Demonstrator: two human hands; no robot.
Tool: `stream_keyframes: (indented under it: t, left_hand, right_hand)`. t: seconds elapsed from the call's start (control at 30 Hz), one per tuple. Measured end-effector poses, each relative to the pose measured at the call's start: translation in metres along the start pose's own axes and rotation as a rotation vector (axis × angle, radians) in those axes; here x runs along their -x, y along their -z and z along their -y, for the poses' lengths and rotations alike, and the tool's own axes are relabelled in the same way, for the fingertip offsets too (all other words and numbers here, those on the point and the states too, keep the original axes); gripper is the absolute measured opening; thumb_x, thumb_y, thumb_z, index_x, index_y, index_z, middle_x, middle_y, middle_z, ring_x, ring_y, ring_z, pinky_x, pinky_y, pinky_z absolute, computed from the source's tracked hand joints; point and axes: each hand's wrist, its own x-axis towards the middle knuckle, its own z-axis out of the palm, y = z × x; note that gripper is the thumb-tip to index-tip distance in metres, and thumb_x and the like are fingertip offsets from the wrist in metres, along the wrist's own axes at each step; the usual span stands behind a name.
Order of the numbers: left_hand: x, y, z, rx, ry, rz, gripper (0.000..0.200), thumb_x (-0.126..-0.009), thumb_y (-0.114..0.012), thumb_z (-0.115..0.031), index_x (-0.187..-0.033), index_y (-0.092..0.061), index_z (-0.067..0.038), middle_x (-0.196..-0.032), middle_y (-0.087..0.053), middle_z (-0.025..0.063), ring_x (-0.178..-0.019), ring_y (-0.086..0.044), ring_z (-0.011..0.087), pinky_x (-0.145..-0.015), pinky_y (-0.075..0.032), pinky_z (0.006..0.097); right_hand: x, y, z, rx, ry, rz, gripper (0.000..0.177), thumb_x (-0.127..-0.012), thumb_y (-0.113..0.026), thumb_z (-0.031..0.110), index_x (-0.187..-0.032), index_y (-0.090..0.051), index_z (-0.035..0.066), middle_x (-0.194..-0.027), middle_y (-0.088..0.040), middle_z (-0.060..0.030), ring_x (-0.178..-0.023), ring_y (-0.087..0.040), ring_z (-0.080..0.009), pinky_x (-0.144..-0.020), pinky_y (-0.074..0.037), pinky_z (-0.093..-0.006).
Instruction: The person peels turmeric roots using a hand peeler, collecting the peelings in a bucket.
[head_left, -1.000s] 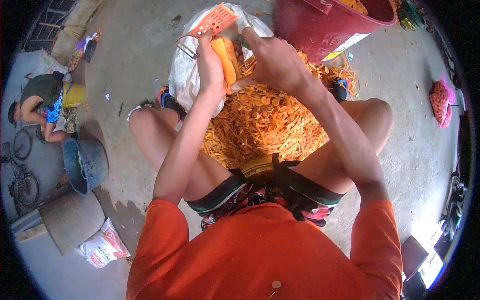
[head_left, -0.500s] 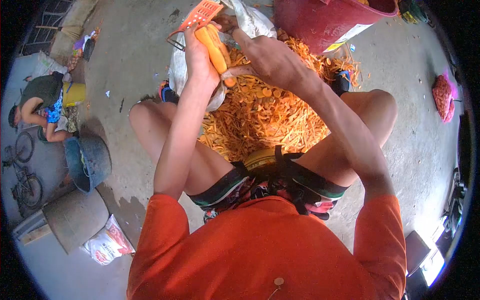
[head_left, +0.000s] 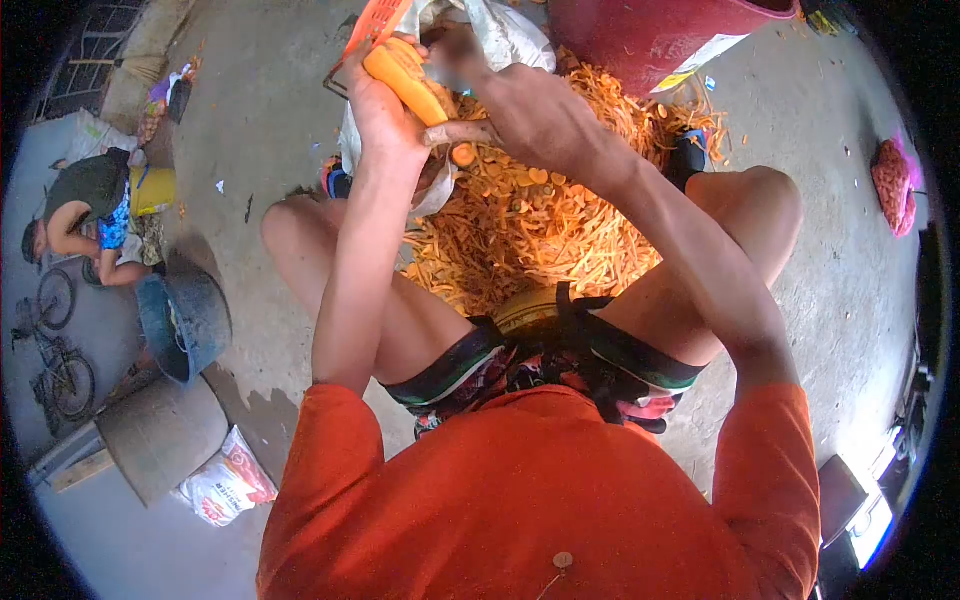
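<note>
My left hand point(head_left: 388, 120) is closed around a peeled carrot point(head_left: 405, 82), holding it upright and slightly tilted. Just behind it stands an orange perforated plastic piece point(head_left: 378, 22) with a dark frame. My right hand point(head_left: 540, 110) is closed close to the carrot's right side, its thumb stretched toward the carrot's lower end. A blurred greyish shape lies beyond its fingers; I cannot tell what this hand holds. Below both hands spreads a heap of carrot peelings point(head_left: 530, 230), with cut carrot rounds point(head_left: 463, 154) on it.
A white sack point(head_left: 515, 38) lies behind my hands, beside a large red tub point(head_left: 660, 45). On the right floor sits a pink mesh bag point(head_left: 892, 188). At left, another person point(head_left: 90, 200) bends near a dark tub point(head_left: 185, 325), a bicycle point(head_left: 62, 365) and a printed sack point(head_left: 228, 482).
My left hand and the carrot have shifted slightly left and up, with the orange plastic piece. The right hand has moved a little, staying close to the carrot.
</note>
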Motion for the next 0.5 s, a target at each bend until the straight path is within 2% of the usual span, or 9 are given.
stream_keyframes:
  t: [0.2,0.27,0.37,0.5]
  left_hand:
    - [-0.004,0.0,-0.005,0.151,-0.055,0.179,0.036,-0.097,-0.043,-0.035,-0.094,-0.059,-0.002,-0.086,-0.056,0.0095,-0.081,-0.05,0.0226,-0.076,-0.046,0.0374]
    - [-0.001,-0.002,-0.006,0.14,-0.103,0.086,0.033,-0.095,-0.043,-0.033,-0.09,-0.058,-0.003,-0.084,-0.055,0.0088,-0.08,-0.05,0.0216,-0.076,-0.045,0.0376]
    - [0.004,-0.007,-0.008,0.275,-0.123,0.109,0.028,-0.094,-0.044,-0.029,-0.088,-0.057,-0.005,-0.081,-0.054,0.0076,-0.078,-0.049,0.021,-0.077,-0.044,0.038]
    - [0.004,-0.003,-0.002,0.387,-0.159,-0.039,0.031,-0.095,-0.043,-0.034,-0.085,-0.056,-0.008,-0.077,-0.052,0.0046,-0.071,-0.049,0.0205,-0.072,-0.048,0.0385]
  right_hand:
    - [0.0,0.001,0.009,0.092,-0.058,0.026,0.069,-0.09,-0.057,0.065,-0.1,-0.06,-0.003,-0.072,-0.067,-0.0266,-0.074,-0.069,-0.0466,-0.062,-0.055,-0.0555]
    - [0.001,-0.001,0.01,0.088,-0.069,0.025,0.065,-0.091,-0.057,0.063,-0.099,-0.061,-0.002,-0.072,-0.067,-0.0265,-0.074,-0.069,-0.0466,-0.062,-0.055,-0.0558]
    - [0.001,-0.007,0.01,0.043,-0.067,0.002,0.058,-0.094,-0.058,0.058,-0.098,-0.063,0.0,-0.073,-0.067,-0.0263,-0.073,-0.069,-0.0465,-0.062,-0.055,-0.0561]
    - [0.002,-0.017,0.008,-0.075,-0.043,-0.074,0.049,-0.098,-0.058,0.051,-0.097,-0.064,0.002,-0.074,-0.067,-0.0253,-0.074,-0.068,-0.0462,-0.065,-0.054,-0.0564]
